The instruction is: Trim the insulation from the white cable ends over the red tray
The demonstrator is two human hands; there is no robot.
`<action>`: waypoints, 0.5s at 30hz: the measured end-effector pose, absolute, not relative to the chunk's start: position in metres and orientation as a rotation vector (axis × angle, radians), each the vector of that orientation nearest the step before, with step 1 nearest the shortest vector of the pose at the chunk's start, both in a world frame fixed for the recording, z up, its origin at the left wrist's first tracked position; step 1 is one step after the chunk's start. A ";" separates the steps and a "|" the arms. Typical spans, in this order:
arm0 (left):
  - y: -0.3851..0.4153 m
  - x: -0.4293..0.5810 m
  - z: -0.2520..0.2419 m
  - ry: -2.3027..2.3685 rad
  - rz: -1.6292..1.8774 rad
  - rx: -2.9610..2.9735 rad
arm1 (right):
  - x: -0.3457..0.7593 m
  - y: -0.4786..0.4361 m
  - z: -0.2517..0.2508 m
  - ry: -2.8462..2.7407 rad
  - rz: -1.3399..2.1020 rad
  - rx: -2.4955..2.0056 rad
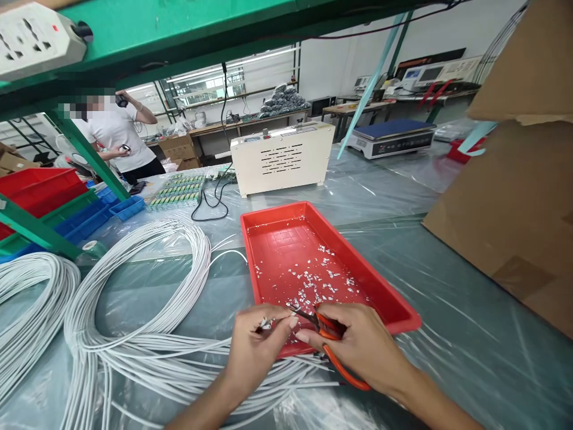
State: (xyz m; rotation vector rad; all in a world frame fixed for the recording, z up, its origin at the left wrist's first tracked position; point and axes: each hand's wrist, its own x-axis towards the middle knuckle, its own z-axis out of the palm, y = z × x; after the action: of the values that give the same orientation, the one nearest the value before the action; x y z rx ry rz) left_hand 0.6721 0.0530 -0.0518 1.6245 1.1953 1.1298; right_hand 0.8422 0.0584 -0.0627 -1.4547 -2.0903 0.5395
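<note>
My left hand [256, 345] pinches the end of a thin white wire [267, 324] over the near edge of a red tray [268, 227]. My right hand [358, 346] grips an orange-handled wire stripper [333, 346], its small dark jaws at the wire's tip. Both hands nearly touch. Small white bits of insulation [320, 283] lie scattered in the tray. A big loose coil of white wires [147, 280] lies left of the tray, its strands running under my left hand.
A cream machine box [282, 156] stands behind the tray, a scale [391, 136] further right. A cardboard box [519, 197] fills the right. A second wire coil [31, 298], red, green and blue bins [54, 203] lie left. A person [119, 140] stands far back left.
</note>
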 end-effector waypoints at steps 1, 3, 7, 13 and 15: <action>0.053 0.672 -0.051 1.195 1.135 1.671 | 0.842 0.058 -0.063 -2.094 0.536 -1.457; 0.052 0.672 -0.051 1.185 1.126 1.711 | 0.841 0.058 -0.063 -2.093 0.471 -1.452; 0.054 0.670 -0.051 1.154 1.038 1.637 | 0.841 0.057 -0.063 -2.086 0.224 -1.403; 0.052 0.668 -0.051 1.201 1.067 1.791 | 0.839 0.054 -0.062 -2.096 0.434 -1.485; 0.051 0.667 -0.053 1.220 1.101 2.031 | 0.838 0.052 -0.062 -2.094 0.581 -1.532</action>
State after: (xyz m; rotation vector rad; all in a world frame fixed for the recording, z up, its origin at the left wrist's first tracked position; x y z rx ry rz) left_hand 0.6673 0.0509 -0.0533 2.0313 1.2203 1.1005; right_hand 0.8384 0.0523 -0.0624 -1.5317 -2.0945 0.5811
